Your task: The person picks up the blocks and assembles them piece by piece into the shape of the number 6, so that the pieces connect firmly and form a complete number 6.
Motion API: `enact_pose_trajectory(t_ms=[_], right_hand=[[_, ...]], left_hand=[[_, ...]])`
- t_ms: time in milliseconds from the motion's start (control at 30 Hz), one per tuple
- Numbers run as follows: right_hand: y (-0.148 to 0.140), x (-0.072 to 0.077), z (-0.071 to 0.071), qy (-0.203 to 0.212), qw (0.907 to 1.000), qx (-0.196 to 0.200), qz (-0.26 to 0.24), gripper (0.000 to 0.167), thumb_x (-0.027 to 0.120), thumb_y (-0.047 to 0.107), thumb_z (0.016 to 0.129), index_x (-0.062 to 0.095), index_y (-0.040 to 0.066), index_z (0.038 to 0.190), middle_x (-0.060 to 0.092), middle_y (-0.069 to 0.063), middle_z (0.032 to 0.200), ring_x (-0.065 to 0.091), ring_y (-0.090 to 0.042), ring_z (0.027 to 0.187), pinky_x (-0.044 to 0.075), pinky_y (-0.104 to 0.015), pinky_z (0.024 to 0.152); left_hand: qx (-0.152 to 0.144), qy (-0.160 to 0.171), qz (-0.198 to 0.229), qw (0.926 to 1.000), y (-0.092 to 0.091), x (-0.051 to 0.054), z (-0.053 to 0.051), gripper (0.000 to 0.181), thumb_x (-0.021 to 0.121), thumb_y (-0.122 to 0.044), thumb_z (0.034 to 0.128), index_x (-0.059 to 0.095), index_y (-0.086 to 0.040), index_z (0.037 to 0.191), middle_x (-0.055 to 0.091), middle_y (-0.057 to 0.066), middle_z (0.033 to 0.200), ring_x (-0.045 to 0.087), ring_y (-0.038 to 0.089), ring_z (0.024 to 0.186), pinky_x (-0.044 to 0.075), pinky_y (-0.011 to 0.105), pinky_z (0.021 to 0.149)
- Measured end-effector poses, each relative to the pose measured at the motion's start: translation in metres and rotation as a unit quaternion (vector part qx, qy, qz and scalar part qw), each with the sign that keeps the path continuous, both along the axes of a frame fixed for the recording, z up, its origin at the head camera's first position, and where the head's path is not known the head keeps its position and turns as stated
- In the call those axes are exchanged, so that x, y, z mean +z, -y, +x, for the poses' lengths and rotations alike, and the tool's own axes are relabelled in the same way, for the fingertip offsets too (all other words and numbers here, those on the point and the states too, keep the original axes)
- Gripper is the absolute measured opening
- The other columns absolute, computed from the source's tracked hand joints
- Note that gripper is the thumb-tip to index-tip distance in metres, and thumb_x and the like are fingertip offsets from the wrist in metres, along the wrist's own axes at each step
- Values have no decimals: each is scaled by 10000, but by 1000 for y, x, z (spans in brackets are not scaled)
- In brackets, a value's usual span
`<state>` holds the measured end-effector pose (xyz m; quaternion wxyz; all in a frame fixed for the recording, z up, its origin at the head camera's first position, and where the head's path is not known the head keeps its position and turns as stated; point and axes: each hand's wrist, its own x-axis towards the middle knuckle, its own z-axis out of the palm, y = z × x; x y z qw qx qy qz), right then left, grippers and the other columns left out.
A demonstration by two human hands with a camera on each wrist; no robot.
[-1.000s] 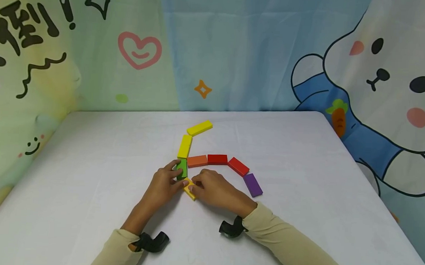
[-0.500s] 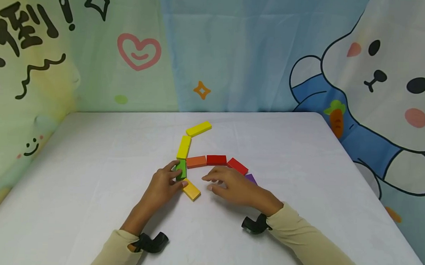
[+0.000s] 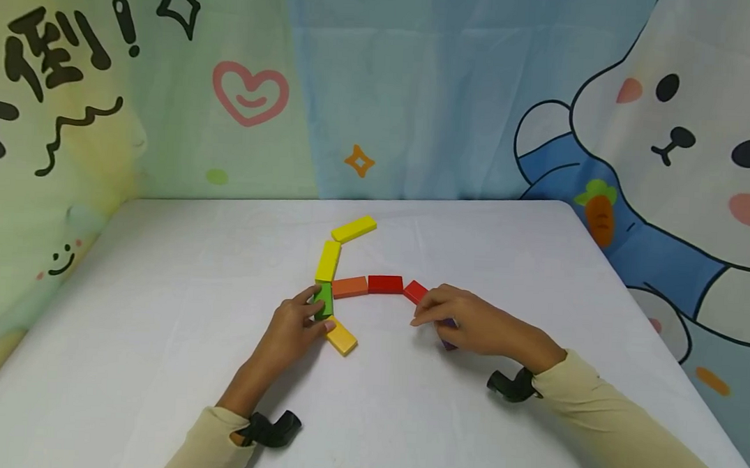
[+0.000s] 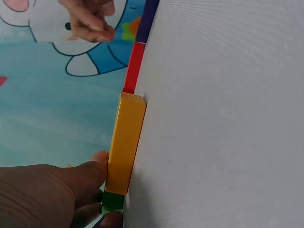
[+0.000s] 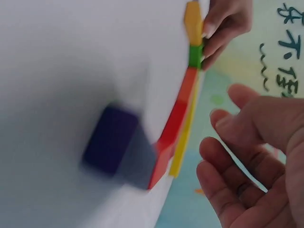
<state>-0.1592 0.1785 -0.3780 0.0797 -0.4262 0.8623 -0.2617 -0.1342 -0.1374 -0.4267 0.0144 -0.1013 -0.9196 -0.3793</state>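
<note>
In the head view my left hand (image 3: 290,333) holds the green block (image 3: 327,296) with its fingers, the thumb touching the near end of an amber-yellow block (image 3: 344,339). My right hand (image 3: 484,324) is over a purple block (image 5: 110,140) at the right end of the row; its fingers are loosely bent, with nothing between them in the right wrist view. An orange block (image 3: 350,287) and two red blocks, one flat-on (image 3: 385,285) and one angled (image 3: 414,291), curve between green and purple. Two bright yellow blocks, a lower one (image 3: 328,261) and an upper one (image 3: 354,229), stretch away behind the green one.
A white cloth-covered table (image 3: 178,281) bears all the blocks. Behind it hangs a printed backdrop (image 3: 419,89) with a cartoon bear. Black camera mounts, one on the left wrist (image 3: 273,428) and one on the right wrist (image 3: 511,386), hang low near the tabletop.
My right hand let go of the amber-yellow block and moved right to above the purple block. The amber-yellow block's near end swung slightly right. My left hand stayed at the green block.
</note>
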Motion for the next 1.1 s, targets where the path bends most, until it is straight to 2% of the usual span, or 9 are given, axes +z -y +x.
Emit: enact_pose_trajectory(t_ms=[233, 433, 667, 867, 1100], right_hand=[[-26, -13, -7, -290, 9996, 18, -31, 308, 714, -57, 825, 775, 140, 1055, 618, 11, 1136, 536, -196, 1093, 510, -339, 879], [-33, -22, -11, -158, 9997, -81, 184, 355, 726, -41, 825, 772, 199, 1082, 606, 10, 1181, 525, -214, 1144, 496, -360, 909], [-34, -23, -9, -47, 9988, -62, 482, 462, 659, -123, 819, 758, 216, 1117, 557, -45, 1243, 487, -277, 1198, 475, -408, 939], [-31, -23, -6, -202, 9973, -37, 709, 407, 704, -63, 829, 760, 224, 1112, 549, -36, 1258, 465, -240, 1197, 475, -378, 941], [-29, -23, -3, -496, 9960, 149, 729, 382, 727, -22, 820, 752, 209, 1124, 553, -34, 1225, 476, -213, 1143, 492, -346, 907]], left_hand=[[89, 43, -62, 9999, -2, 0, 1, 486, 772, -135, 840, 611, 44, 1262, 489, 119, 1433, 524, 203, 883, 489, 267, 712], [186, 149, -71, 9997, -2, 1, 1, 498, 778, -150, 838, 607, 20, 1274, 485, 84, 1442, 523, 197, 882, 494, 270, 717], [202, 142, -34, 9997, -2, 1, 1, 502, 779, -147, 837, 605, 31, 1273, 483, 85, 1444, 534, 193, 872, 498, 281, 728], [230, 146, -64, 9996, -3, 2, 2, 501, 782, -152, 835, 611, 30, 1269, 485, 74, 1443, 544, 196, 884, 501, 286, 741], [254, 130, -48, 9996, -2, 1, 3, 496, 782, -153, 834, 616, 32, 1264, 486, 69, 1442, 554, 196, 887, 503, 292, 745]])
